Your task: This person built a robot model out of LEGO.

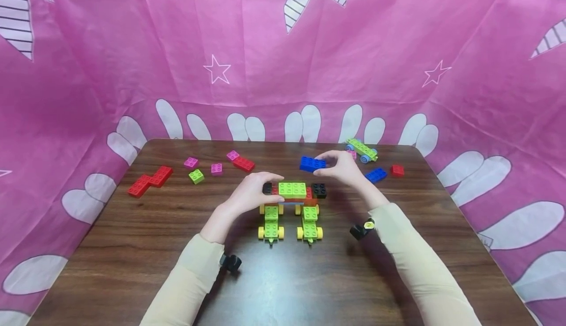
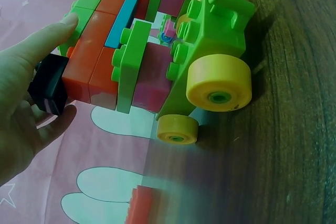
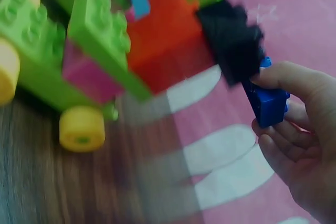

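Left of the brick model (image 1: 293, 203), a red brick pair (image 1: 150, 180) is lying near the table (image 1: 132, 267) edge, with a small green brick (image 1: 196, 176) and pink bricks (image 1: 216, 168) nearer the model. Your left hand (image 1: 255, 193) is reaching in palm down, wrist raised, its curled fingers and thumb gripping the model's left end at the black brick (image 2: 48, 88). The model is standing mid-table on two green wheeled bases (image 1: 270, 223). Just above the model's right end, your right hand (image 1: 341, 167) is hovering, fingers bent, pinching a blue brick (image 1: 312, 163) off the table. Right of the model, another blue brick (image 1: 376, 174) and a red brick (image 1: 397, 170) are lying.
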Action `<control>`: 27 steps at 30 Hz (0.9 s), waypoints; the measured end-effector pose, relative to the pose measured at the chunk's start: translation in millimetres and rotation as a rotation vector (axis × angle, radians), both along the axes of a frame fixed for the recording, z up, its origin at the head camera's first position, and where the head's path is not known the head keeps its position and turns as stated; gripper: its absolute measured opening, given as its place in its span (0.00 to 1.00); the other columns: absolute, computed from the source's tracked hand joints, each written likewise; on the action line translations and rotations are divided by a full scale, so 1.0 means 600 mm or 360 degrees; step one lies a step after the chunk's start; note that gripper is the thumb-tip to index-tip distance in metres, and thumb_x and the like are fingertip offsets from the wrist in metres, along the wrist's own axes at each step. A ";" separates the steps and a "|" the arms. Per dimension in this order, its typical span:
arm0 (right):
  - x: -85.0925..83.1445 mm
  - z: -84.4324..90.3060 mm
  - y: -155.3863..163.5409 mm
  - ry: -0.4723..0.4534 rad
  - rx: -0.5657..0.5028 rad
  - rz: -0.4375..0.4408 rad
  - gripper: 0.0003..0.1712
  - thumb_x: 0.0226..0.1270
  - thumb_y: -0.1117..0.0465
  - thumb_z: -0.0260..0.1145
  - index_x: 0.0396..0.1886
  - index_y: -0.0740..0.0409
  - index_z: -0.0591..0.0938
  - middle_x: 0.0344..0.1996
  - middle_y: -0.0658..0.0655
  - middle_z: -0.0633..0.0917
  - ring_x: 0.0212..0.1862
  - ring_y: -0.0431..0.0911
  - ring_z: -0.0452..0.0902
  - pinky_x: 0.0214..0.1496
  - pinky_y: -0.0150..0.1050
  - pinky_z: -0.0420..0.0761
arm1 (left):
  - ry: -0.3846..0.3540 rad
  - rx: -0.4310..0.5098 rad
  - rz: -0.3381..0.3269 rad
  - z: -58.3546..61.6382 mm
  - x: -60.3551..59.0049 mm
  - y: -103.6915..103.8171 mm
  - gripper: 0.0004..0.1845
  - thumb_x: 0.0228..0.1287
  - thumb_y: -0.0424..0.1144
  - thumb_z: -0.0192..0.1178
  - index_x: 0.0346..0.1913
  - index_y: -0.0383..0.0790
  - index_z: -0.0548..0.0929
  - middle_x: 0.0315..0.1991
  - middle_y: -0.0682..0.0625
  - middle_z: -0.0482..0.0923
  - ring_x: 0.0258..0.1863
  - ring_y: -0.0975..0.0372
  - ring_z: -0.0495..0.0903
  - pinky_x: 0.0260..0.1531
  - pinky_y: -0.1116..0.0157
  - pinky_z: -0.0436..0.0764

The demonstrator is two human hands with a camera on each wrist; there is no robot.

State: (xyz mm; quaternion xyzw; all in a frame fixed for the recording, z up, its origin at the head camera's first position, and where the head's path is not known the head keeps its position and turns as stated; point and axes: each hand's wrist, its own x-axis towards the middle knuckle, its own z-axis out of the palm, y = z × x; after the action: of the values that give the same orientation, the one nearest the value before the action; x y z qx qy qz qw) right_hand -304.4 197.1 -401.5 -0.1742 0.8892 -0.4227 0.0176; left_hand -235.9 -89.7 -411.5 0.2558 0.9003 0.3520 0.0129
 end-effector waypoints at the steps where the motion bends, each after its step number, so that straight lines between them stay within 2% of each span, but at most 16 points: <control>1: 0.004 0.005 -0.004 0.0001 -0.0008 0.0007 0.25 0.54 0.53 0.77 0.50 0.58 0.84 0.47 0.60 0.87 0.44 0.51 0.80 0.46 0.43 0.81 | -0.0010 0.0004 0.0007 -0.001 0.000 -0.001 0.30 0.55 0.47 0.73 0.61 0.42 0.80 0.58 0.48 0.81 0.60 0.56 0.78 0.61 0.54 0.76; 5: 0.022 0.023 -0.021 0.0002 -0.0041 0.0039 0.25 0.53 0.54 0.77 0.50 0.58 0.84 0.45 0.60 0.87 0.40 0.50 0.79 0.40 0.39 0.81 | -0.0049 0.0027 0.0016 -0.003 0.000 -0.004 0.30 0.56 0.47 0.72 0.61 0.40 0.79 0.58 0.47 0.81 0.60 0.55 0.78 0.61 0.54 0.76; 10: 0.042 0.035 -0.042 0.0029 -0.0043 0.0110 0.24 0.52 0.54 0.78 0.48 0.58 0.85 0.44 0.59 0.87 0.41 0.49 0.79 0.42 0.39 0.81 | -0.0070 0.0034 0.0006 -0.003 -0.002 -0.005 0.30 0.56 0.48 0.72 0.60 0.41 0.80 0.57 0.47 0.81 0.58 0.55 0.79 0.60 0.54 0.77; 15: 0.056 0.035 -0.064 0.0054 -0.0043 0.0174 0.23 0.51 0.56 0.79 0.47 0.57 0.86 0.43 0.57 0.88 0.43 0.48 0.80 0.46 0.40 0.81 | -0.0099 0.0035 0.0005 0.000 -0.002 -0.008 0.29 0.55 0.48 0.72 0.59 0.41 0.81 0.56 0.47 0.82 0.56 0.55 0.79 0.58 0.55 0.79; 19: 0.063 0.033 -0.075 0.0049 -0.0051 0.0215 0.23 0.50 0.56 0.79 0.46 0.57 0.87 0.41 0.56 0.88 0.41 0.47 0.81 0.45 0.40 0.82 | -0.0129 0.0020 0.0020 -0.001 -0.003 -0.009 0.29 0.56 0.48 0.72 0.59 0.39 0.80 0.55 0.46 0.82 0.56 0.55 0.80 0.58 0.54 0.79; 27: 0.073 0.027 -0.079 0.0016 -0.0045 0.0291 0.21 0.53 0.57 0.78 0.46 0.59 0.86 0.42 0.58 0.88 0.43 0.49 0.82 0.48 0.45 0.84 | -0.0177 0.0037 0.0001 -0.006 -0.004 -0.009 0.27 0.58 0.47 0.71 0.58 0.38 0.81 0.53 0.46 0.83 0.55 0.55 0.80 0.59 0.54 0.78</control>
State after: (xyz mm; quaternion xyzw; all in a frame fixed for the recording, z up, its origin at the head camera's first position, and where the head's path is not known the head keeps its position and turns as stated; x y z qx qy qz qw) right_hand -260.4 149.9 -385.5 -0.2569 0.8636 -0.4310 0.0492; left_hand -238.4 -94.9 -414.9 0.2357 0.8941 0.3760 0.0598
